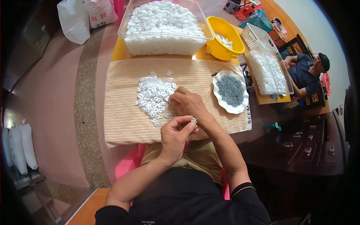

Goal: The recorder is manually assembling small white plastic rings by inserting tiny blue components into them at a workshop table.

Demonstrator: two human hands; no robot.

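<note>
Black shirt cloth [180,198] fills the lower edge, with tan trousers [204,153] just beyond it. At the far left, tall white sacks [26,144] stand upright side by side; farther along, at the top, a plump white bag [73,20] stands on the floor. Next comes a large clear bin [127,44] heaped with white pieces. Below it, a striped beige cloth [120,97] covers the tabletop, bearing a loose pile of small white pieces with holes [153,93]. Near the cloth's front edge, the left hand [175,135] pinches one small white piece [194,120] between thumb and forefinger. The right hand [190,103] reaches to the pile's right side, fingers [179,96] curled downward; whether they grip anything I cannot tell. Rightward are a yellow basin [221,55] holding some white pieces, a scalloped white dish [240,109] of grey bits, a white basket [258,36], a second clear bin [288,86] and a co-worker [303,73] close beside it
</note>
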